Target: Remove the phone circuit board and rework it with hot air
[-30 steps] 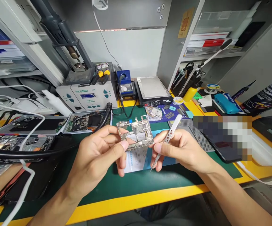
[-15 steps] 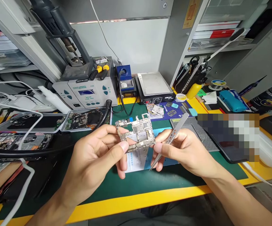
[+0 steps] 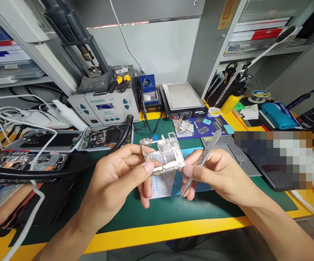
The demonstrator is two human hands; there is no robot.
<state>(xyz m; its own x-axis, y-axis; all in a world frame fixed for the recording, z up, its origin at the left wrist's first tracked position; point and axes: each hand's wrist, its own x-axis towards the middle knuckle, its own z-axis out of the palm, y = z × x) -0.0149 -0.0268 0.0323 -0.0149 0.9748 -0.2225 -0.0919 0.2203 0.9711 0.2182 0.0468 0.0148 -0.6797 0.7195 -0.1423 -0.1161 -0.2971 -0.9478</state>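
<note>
A phone circuit board (image 3: 165, 168) with a cut-out in its middle and a small blue patch at its top edge is held up over the mat. My left hand (image 3: 118, 181) is closed on its left side, thumb on the front and fingers behind. Silver tweezers (image 3: 204, 156) with a row of holes lie in my right hand (image 3: 213, 174), their tips pointing down and left. The fingertips of that hand also touch the board's right edge. Beneath the board lies a blue and white printed card (image 3: 163, 186), partly hidden by my hands.
A green mat (image 3: 135, 226) covers the yellow bench. Behind stand a hot-air station (image 3: 105, 105) and a flat heating plate (image 3: 184, 96). Opened laptops (image 3: 48, 141) and a thick black hose (image 3: 37, 174) lie left. On the right are a perforated metal plate (image 3: 234, 154) and a dark phone (image 3: 268, 174).
The view has shifted, so the whole scene sits a little further right. The board has tilted slightly and looks brighter. Both hands keep their holds.
</note>
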